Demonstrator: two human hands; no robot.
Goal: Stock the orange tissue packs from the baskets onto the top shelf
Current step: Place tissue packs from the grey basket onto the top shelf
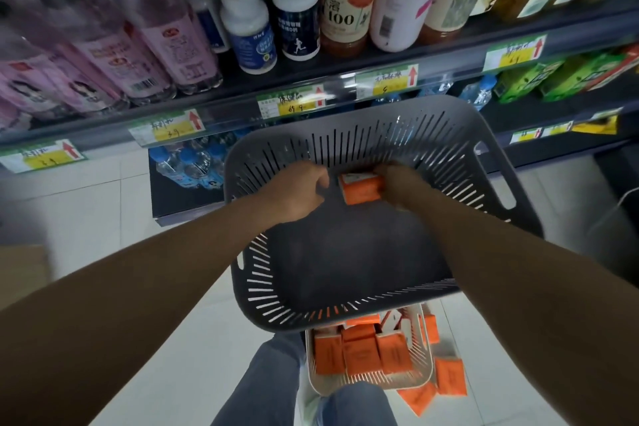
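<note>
Both my arms reach into a dark grey slotted basket [408, 308]. My right hand [403, 183] grips an orange tissue pack [361, 188] at the basket's far side. My left hand [301, 192] is curled just left of that pack; I cannot tell whether it holds anything. The rest of the grey basket's floor looks bare. Below it, a white basket [423, 377] on the floor holds several orange packs [361, 354], and a few more packs [449, 377] lie beside it.
A shelf [311, 93] in front carries pink, white and orange drink bottles, with yellow price tags along its edge. Lower shelves hold water bottles [188, 162] and green cartons [553, 78]. The floor is white tile. My legs in jeans [269, 387] show at the bottom.
</note>
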